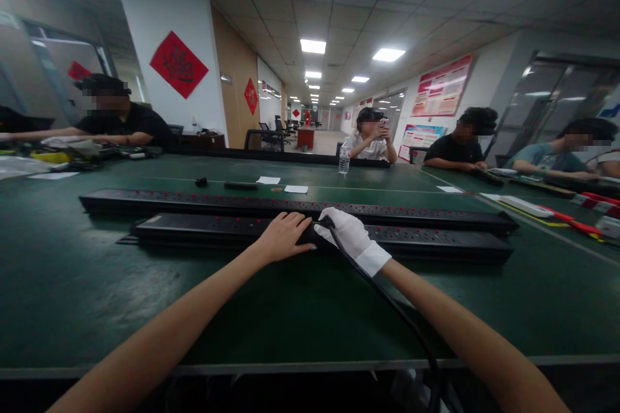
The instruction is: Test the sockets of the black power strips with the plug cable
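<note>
Two long black power strips with small red dots along them lie across the table, the near power strip [188, 227] in front of the far power strip [155, 199]. My bare left hand [282, 237] rests on the middle of the near one, its fingers stretched out. Close beside it, my right hand [352, 235] in a white glove is closed around the end of a black cable [400, 310], over the same strip. From there the cable runs down over the table's front edge. The glove hides the cable's tip, so I cannot tell whether it touches the strip.
The green table [232, 316] carries white paper slips [296, 189], a short black bar [241, 186] and a water bottle [344, 157] farther back. Red and white parts [557, 211] lie at the right. Several people sit around the table, one holding up a phone [384, 124].
</note>
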The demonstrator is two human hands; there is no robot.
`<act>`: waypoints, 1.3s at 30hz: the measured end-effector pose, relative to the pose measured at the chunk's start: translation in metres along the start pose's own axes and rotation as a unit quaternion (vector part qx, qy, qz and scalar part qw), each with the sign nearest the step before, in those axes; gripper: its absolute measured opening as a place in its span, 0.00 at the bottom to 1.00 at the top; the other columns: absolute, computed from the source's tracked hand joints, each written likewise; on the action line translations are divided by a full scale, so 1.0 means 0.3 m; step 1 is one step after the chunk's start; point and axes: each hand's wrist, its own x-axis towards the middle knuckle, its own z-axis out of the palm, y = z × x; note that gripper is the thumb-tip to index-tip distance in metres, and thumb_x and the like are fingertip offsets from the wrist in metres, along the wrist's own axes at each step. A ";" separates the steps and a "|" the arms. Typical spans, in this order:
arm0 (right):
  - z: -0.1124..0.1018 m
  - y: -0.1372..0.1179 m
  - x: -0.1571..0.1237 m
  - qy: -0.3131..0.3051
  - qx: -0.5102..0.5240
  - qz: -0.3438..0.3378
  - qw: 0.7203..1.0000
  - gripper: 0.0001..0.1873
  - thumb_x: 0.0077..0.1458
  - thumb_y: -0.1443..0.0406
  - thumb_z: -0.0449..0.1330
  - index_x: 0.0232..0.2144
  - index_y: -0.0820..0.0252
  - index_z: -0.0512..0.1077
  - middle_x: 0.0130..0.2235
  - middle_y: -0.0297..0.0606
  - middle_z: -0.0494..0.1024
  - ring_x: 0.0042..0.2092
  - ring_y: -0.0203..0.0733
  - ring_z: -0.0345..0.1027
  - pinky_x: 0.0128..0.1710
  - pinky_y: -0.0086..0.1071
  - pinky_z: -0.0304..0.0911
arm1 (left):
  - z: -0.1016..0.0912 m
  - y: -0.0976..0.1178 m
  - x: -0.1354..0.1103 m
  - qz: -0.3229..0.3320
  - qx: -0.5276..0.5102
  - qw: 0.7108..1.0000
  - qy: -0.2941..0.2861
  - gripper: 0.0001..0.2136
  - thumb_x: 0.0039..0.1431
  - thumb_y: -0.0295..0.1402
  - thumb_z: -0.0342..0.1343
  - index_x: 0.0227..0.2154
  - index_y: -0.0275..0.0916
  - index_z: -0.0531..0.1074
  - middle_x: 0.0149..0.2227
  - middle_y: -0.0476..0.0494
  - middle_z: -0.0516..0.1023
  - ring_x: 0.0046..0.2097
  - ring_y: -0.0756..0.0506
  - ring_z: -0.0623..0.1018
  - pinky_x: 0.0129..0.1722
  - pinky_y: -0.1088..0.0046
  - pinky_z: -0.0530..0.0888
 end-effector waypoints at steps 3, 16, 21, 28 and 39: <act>-0.004 0.002 -0.002 0.000 -0.017 -0.005 1.000 0.13 0.53 0.56 0.54 0.39 0.55 0.67 0.38 0.37 0.74 0.40 0.39 0.68 0.40 0.30 0.60 | -0.008 -0.003 -0.002 -0.002 -0.001 1.000 0.001 0.32 0.55 0.55 0.37 0.55 0.38 0.56 0.53 0.36 0.64 0.53 0.39 0.63 0.51 0.63 0.56; -0.132 0.097 -0.071 0.008 -0.123 0.020 0.992 0.10 0.48 0.56 0.56 0.32 0.53 0.69 0.29 0.31 0.75 0.30 0.38 0.69 0.29 0.27 0.57 | 0.011 -0.001 -0.010 0.030 0.015 0.998 0.057 0.32 0.56 0.55 0.35 0.55 0.35 0.57 0.49 0.36 0.68 0.50 0.40 0.67 0.47 0.63 0.60; -0.129 0.109 -0.079 0.023 -0.123 0.034 0.992 0.09 0.45 0.59 0.57 0.30 0.53 0.68 0.29 0.31 0.75 0.31 0.38 0.69 0.31 0.27 0.59 | 0.021 0.008 -0.006 0.040 0.011 0.998 0.043 0.31 0.58 0.54 0.34 0.56 0.37 0.55 0.49 0.37 0.68 0.48 0.41 0.69 0.46 0.64 0.61; -0.104 0.100 -0.099 0.033 -0.063 0.045 0.996 0.10 0.49 0.59 0.55 0.35 0.52 0.68 0.35 0.32 0.75 0.37 0.38 0.69 0.37 0.29 0.61 | 0.018 0.010 -0.005 0.043 0.008 0.999 0.029 0.31 0.58 0.53 0.33 0.57 0.37 0.53 0.49 0.37 0.68 0.46 0.41 0.70 0.43 0.65 0.63; -0.106 0.117 -0.104 0.010 -0.025 0.029 0.999 0.11 0.51 0.57 0.54 0.36 0.52 0.68 0.36 0.33 0.74 0.37 0.38 0.69 0.38 0.30 0.61 | -0.001 0.013 -0.004 0.060 0.026 0.998 0.007 0.27 0.60 0.51 0.33 0.60 0.48 0.46 0.48 0.40 0.67 0.43 0.43 0.71 0.40 0.67 0.64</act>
